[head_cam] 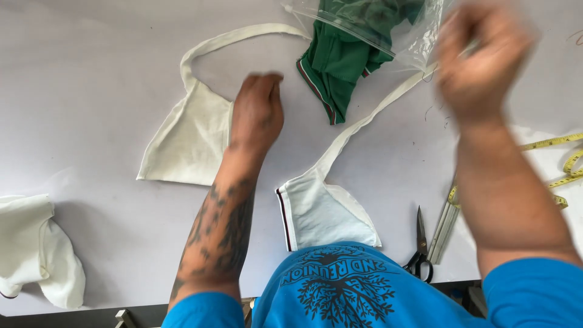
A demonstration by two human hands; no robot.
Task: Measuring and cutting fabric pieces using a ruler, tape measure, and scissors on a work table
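- Far left, near table edge: crumpled cream-white fabric piece (36, 249) lying on pale grey worktable (91, 73), well apart from both hands.
- Next right: flat cream-white cut cloth panel (188, 140) with long narrow strap looping up and over toward top centre.
- Left hand (258, 112), tattooed forearm, palm down on table, fingers curled loosely together, resting just beside right edge of that panel; touching cloth or only table, cannot tell. Gripping nothing visible.
- Centre bottom: second white cloth panel with dark striped edge (319, 212), close to the blue shirt, its strap running up diagonally toward top right.
- Top centre: folded green garment with red-and-white striped trim (337, 67), half inside clear plastic bag (413, 36), lower half spilling onto table.
- Bottom, right of centre: black-handled scissors (420, 249) lying shut, points away from body, just beside metal ruler (446, 222).
- Right hand (480, 54), raised, motion-blurred, at right edge of clear bag; fingers seem closed on bag edge, but blur too heavy, cannot tell for sure.
- Hands well apart.
- Far right: yellow tape measure (568, 161) looped on table.
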